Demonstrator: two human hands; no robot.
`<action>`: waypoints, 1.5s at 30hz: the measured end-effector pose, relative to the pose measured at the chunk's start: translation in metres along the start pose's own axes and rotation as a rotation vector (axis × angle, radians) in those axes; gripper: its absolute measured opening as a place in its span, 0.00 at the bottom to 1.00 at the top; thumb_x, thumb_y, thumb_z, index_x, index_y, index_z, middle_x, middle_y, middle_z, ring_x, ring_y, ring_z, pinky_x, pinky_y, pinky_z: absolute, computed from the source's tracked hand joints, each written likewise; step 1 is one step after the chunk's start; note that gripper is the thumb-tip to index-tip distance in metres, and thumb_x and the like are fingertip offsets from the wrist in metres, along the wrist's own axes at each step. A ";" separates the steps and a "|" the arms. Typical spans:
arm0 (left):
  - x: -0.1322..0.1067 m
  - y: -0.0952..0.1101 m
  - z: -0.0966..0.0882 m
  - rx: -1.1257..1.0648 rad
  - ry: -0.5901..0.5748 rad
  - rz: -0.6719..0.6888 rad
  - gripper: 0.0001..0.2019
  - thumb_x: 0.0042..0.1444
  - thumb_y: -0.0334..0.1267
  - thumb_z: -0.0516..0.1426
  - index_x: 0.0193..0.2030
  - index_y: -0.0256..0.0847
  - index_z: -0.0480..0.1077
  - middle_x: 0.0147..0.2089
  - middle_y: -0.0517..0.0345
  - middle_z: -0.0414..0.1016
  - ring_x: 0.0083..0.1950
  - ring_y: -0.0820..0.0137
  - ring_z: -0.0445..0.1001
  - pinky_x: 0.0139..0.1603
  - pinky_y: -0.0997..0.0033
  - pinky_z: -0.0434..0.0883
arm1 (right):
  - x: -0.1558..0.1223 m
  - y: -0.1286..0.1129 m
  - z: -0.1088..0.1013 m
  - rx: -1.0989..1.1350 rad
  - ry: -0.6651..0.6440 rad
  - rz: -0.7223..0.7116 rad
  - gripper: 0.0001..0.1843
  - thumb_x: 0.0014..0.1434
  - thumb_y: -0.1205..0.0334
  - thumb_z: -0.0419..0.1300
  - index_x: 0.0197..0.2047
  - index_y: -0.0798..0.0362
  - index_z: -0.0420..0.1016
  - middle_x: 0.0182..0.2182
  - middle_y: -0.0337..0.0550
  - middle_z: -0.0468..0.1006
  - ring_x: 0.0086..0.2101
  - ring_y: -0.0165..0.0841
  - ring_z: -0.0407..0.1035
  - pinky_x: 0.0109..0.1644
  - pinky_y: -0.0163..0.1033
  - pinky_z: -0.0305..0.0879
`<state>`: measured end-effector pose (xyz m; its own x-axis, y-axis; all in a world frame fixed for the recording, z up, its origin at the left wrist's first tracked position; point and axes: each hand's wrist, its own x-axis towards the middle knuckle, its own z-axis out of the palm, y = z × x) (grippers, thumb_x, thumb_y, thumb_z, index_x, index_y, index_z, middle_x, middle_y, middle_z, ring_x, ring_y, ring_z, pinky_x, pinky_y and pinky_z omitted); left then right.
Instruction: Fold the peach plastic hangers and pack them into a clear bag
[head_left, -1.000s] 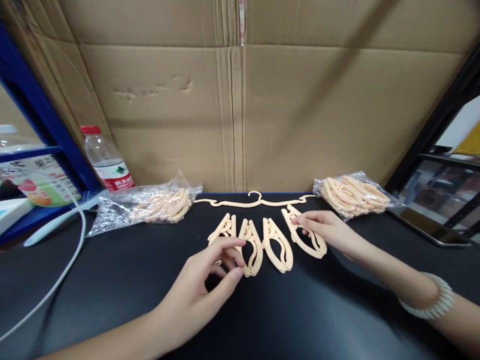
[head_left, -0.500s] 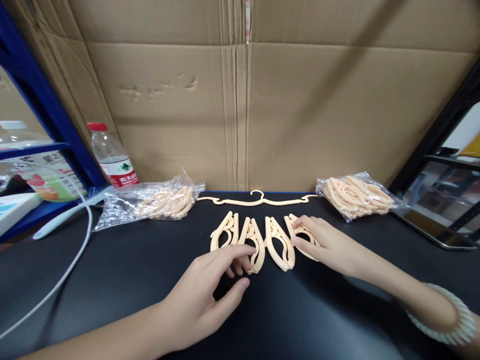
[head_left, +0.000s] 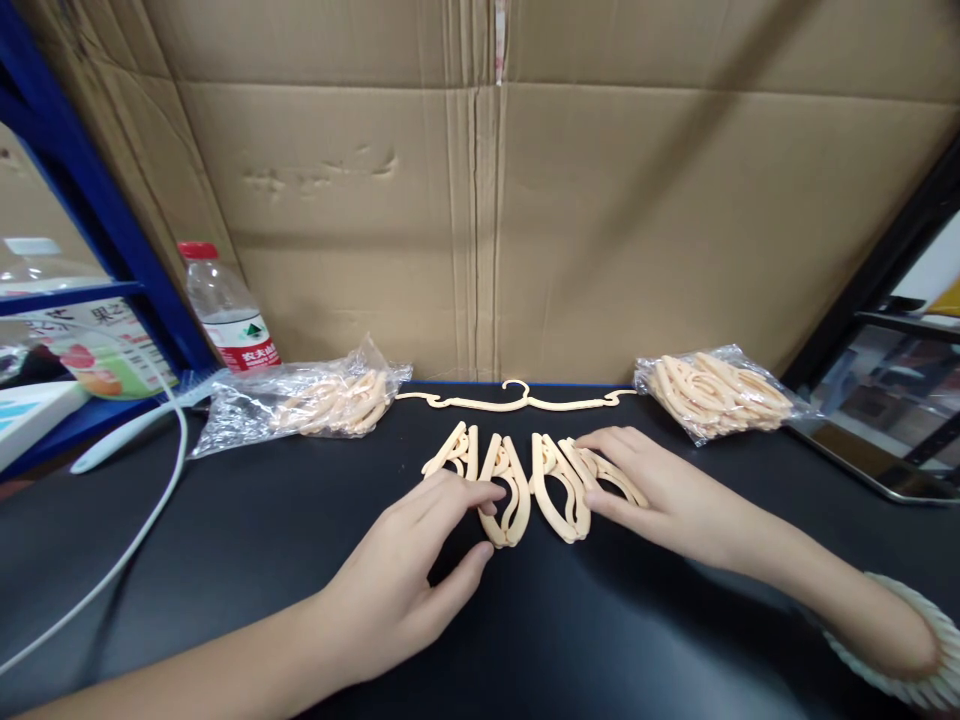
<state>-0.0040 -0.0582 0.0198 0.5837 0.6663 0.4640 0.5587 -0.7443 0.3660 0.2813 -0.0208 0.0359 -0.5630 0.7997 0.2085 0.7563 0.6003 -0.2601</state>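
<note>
Several folded peach plastic hangers [head_left: 517, 480] lie in a tight row on the black table [head_left: 225, 560]. My left hand [head_left: 420, 570] rests on the leftmost ones, fingers stretched over them, thumb on the table. My right hand [head_left: 660, 490] lies flat against the rightmost hanger [head_left: 600, 470], fingers extended and pressing it toward the row. An unfolded peach hanger [head_left: 517, 400] lies flat behind the row, at the table's back edge.
Two clear bags of folded hangers sit at the back: one at the left [head_left: 315, 405], one at the right [head_left: 712, 392]. A water bottle [head_left: 229, 315], a white cable [head_left: 135, 520], a blue shelf frame [head_left: 90, 200] at the left, a cardboard wall [head_left: 480, 200] behind.
Both hands moved inward and flattened onto the hangers. The row of folded hangers has been pushed closer together, the rightmost now touching its neighbour.
</note>
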 end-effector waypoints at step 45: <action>0.029 -0.061 -0.006 0.037 0.295 -0.267 0.13 0.63 0.44 0.48 0.47 0.42 0.68 0.48 0.51 0.75 0.51 0.60 0.73 0.51 0.58 0.70 | 0.078 0.105 0.023 -0.161 0.170 0.139 0.18 0.62 0.69 0.52 0.53 0.57 0.74 0.49 0.51 0.76 0.46 0.38 0.73 0.54 0.40 0.65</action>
<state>-0.0245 0.0063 0.0161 0.2236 0.7904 0.5704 0.6919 -0.5409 0.4782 0.3090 0.1043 0.0029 -0.3968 0.8526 0.3401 0.8731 0.4649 -0.1469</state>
